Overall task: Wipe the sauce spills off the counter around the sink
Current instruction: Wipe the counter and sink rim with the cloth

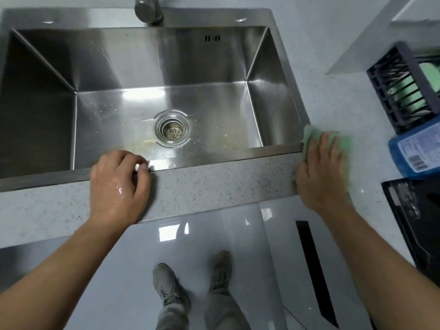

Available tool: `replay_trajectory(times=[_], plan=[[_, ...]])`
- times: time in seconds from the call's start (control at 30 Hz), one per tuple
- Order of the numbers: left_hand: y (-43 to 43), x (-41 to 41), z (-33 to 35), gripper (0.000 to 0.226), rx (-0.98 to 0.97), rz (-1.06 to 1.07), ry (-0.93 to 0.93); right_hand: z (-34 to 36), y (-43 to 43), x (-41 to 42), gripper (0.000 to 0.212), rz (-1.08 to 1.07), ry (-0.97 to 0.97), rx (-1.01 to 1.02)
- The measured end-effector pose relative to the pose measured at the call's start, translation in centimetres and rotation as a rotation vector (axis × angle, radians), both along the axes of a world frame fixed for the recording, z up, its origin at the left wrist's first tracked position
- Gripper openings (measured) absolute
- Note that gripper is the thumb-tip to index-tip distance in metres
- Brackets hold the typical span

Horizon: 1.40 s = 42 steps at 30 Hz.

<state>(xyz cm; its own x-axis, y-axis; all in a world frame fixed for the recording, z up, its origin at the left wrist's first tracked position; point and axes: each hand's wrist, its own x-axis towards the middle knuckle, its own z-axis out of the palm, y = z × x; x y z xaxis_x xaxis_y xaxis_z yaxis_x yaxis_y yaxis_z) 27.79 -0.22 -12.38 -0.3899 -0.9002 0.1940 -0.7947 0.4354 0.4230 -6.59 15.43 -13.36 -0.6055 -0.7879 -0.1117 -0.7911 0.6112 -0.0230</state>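
A steel sink (281, 152) is set into a speckled grey counter (214, 182). My right hand (320, 172) lies flat on a green cloth (312, 136), pressing it onto the counter at the sink's front right corner. My left hand (119, 184) looks wet and rests on the counter's front strip, fingers curled at the sink's front rim, holding nothing. Yellowish stains lie on the sink floor near the drain (172, 128). No sauce shows clearly on the counter strip between my hands.
A tap (148, 8) stands behind the sink. To the right are a dark slatted rack (392, 91) holding green items, a blue packet (414, 151) and a black tray (414, 217) at the counter edge. My feet stand on the glossy floor below.
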Motion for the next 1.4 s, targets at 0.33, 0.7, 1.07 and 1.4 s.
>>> replay_trajectory(times=[0.33,0.7,1.07,1.4], plan=[[-0.3,0.6,0.5,0.034,0.147,0.074,0.313,0.9,-5.9,22.2,0.069,0.84,-0.189,-0.047],[-4.2,10.7,2.4,0.025,0.06,0.144,0.213,-0.9,-5.9,19.3,0.064,0.247,0.058,-0.104],[-7.6,19.2,-0.1,0.02,0.093,-0.017,0.037,-0.3,-10.0,31.8,0.064,0.555,-0.003,-0.067],[-7.7,20.5,0.1,0.024,0.187,0.082,0.563,-0.2,-15.6,45.5,0.07,0.6,-0.104,-0.093]])
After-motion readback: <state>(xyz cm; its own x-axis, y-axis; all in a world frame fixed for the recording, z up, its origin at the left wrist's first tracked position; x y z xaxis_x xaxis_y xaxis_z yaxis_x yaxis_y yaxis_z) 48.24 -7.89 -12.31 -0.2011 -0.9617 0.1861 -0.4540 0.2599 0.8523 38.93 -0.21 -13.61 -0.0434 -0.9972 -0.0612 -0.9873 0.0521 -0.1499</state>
